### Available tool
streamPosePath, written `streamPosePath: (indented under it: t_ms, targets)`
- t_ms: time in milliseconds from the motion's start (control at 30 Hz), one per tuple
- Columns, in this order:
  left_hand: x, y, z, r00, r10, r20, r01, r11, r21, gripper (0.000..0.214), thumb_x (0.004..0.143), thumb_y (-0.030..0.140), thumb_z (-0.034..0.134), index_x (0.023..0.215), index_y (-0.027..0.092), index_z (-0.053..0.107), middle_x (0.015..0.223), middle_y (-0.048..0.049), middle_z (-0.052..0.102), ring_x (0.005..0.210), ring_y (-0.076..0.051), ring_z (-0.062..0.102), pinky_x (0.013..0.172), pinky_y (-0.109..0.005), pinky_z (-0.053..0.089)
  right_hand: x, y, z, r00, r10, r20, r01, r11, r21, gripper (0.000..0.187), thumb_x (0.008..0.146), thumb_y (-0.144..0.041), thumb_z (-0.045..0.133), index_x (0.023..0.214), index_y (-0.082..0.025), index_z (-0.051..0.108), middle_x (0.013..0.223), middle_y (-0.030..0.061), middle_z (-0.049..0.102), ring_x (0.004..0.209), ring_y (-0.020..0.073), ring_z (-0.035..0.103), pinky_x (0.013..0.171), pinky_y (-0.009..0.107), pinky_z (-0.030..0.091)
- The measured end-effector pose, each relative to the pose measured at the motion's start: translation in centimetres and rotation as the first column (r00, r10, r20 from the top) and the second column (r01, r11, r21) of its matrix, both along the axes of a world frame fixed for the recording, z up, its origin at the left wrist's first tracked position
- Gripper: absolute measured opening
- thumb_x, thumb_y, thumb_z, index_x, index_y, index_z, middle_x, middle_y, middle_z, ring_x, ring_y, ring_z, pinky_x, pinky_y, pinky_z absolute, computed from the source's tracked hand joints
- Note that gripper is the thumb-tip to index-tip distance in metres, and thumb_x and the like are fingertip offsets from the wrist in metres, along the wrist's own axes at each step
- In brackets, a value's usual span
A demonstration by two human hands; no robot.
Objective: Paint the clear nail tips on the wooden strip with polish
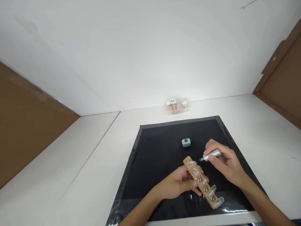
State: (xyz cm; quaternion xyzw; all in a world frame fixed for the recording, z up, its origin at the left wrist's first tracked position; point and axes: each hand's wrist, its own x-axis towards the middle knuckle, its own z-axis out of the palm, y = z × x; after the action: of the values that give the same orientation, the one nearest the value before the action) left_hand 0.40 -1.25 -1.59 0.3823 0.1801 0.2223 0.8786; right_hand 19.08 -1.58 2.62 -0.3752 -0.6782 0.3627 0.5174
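My left hand grips a wooden strip that carries a row of several clear false nails on small round metal mounts. My right hand pinches the silver-grey cap of a nail polish brush. The brush's tip points left, close to the false nail at the strip's far end; whether it touches cannot be made out. Beyond the strip, an uncapped mint-green nail polish bottle stands on the black mat, its dark neck facing up.
By the back wall, a clear plastic box holds several pinkish-tan pieces with white tops. The mat is taped along its edges to the white table. Brown cardboard panels stand at left and right.
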Motion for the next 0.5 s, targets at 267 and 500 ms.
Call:
streamPosePath:
  t_ms: [267,500]
  targets:
    - [-0.09,0.07,-0.17,1.0,-0.009,-0.009,0.009,1.0,0.023,0.029,0.072,0.027,0.07,0.097,0.017,0.059,0.09,-0.0043,0.066,0.082,-0.015,0.064,0.069,-0.025,0.05,-0.11,0.05,0.16,0.997,0.069,-0.026,-0.067,0.996,0.051,0.015,0.089,-0.034,0.05,0.088,-0.023,0.06,0.069,0.0021,0.054,0.065,0.0168,0.052,0.055,0.029,0.042]
    - [0.11,0.2,-0.37,0.999,-0.019,-0.033,0.02,0.999,0.045,0.03,0.072,0.029,0.069,0.097,0.015,0.06,0.091,-0.0058,0.066,0.081,-0.015,0.064,0.068,-0.024,0.051,-0.19,0.18,0.25,0.991,0.136,0.015,-0.137,0.987,0.082,0.009,0.088,-0.026,0.051,0.088,-0.024,0.06,0.069,0.0019,0.055,0.068,0.0176,0.05,0.058,0.03,0.042]
